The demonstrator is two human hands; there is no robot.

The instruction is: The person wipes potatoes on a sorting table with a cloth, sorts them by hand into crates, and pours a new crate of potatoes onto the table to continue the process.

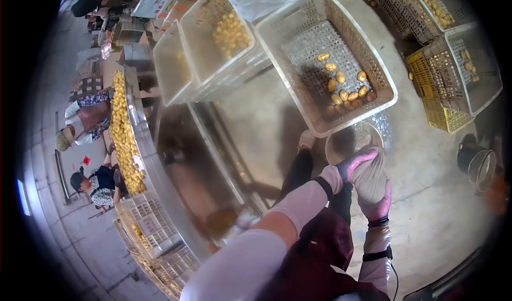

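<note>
My left hand, in a pink glove, grips the upper part of a bunched grey-beige cloth. Lower down, my right hand, gloved the same way, is wrapped round the other side of that cloth. Just beyond my hands a round bucket stands on the floor, partly hidden by the cloth and my left hand. Past the bucket is a large pale plastic crate with several potatoes scattered over its perforated bottom.
More crates with potatoes stand at the upper left, and stacked crates at the right. A long conveyor full of potatoes runs along the left, with two people beside it. Another bucket sits at far right.
</note>
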